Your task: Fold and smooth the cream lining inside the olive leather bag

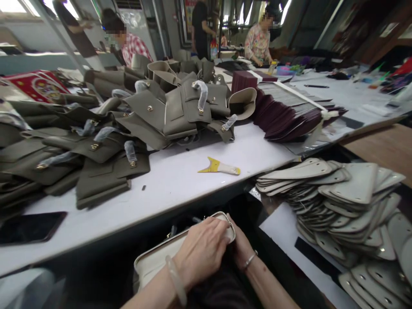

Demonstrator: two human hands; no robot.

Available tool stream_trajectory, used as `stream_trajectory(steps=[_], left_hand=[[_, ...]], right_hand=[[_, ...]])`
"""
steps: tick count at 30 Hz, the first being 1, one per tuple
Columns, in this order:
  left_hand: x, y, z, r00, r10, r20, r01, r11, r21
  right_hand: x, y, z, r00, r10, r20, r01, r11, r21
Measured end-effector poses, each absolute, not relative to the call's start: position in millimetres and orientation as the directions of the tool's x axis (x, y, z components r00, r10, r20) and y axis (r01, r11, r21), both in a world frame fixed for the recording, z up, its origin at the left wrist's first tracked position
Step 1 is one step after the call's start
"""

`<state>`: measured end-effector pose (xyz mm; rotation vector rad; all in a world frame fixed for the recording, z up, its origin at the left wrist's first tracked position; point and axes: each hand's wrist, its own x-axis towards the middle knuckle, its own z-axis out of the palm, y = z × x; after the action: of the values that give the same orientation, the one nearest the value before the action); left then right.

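A cream-coloured bag (161, 256) with a raised edge along its rim lies low in front of me, below the table edge. My left hand (202, 246), with a pale bangle at the wrist, rests over the bag's right end, its fingers curled at the rim. Around the outer side of that same end is my right hand (240, 243), wearing a silver bracelet, its fingers mostly hidden behind the bag. Dark cloth covers the area under my hands, and the bag's lower part is out of sight.
Grey-brown bags (180, 107) with wrapped handles crowd the white table (180, 176). A yellow-and-white piece (222, 166) and a phone (30, 227) lie nearer. Maroon pieces (283, 111) are bundled behind. Cream flaps (347, 184) are stacked at right. Several people stand or sit beyond.
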<state>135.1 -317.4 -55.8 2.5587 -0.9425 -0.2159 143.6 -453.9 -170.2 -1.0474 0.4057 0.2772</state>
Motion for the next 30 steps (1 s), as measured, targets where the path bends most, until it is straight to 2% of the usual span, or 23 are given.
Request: stream_trajectory(steps=[4,6,8,11,18,25,28,30], left_hand=[[157,-319,-52,0.786,-0.618,0.011,-0.570,-0.718,0.400],[170,-322,-49,0.798,-0.602,0.006,-0.558,-0.736,0.383],[183,-327,-45,0.799,-0.600,-0.039,-0.550,-0.755,0.356],[203,-330,-43,0.787,-0.610,-0.094,-0.544,-0.758,0.360],[230,-323,-62,0.733,-0.628,-0.261,-0.419,-0.719,0.555],[222,-322,-71,0.754,-0.605,-0.255,-0.364,-0.709,0.604],[222,-320,-75,0.747,-0.619,-0.243,-0.366,-0.688,0.627],[222,-318,-77,0.745,-0.622,-0.240,-0.362,-0.680,0.638]], right_hand=[[124,-468,-154,0.943,-0.005,-0.333,-0.320,0.262,-0.910],[119,-473,-139,0.969,0.044,-0.245,-0.249,0.156,-0.956],[118,-476,-129,0.976,0.082,-0.201,-0.206,0.067,-0.976],[120,-479,-124,0.975,0.078,-0.209,-0.208,-0.028,-0.978],[118,-477,-131,0.986,0.027,-0.162,-0.159,-0.082,-0.984],[110,-470,-130,0.991,-0.037,-0.126,-0.131,-0.254,-0.958],[111,-472,-123,0.991,-0.004,-0.131,-0.128,-0.220,-0.967],[115,-477,-120,0.983,0.043,-0.178,-0.173,-0.102,-0.980]])
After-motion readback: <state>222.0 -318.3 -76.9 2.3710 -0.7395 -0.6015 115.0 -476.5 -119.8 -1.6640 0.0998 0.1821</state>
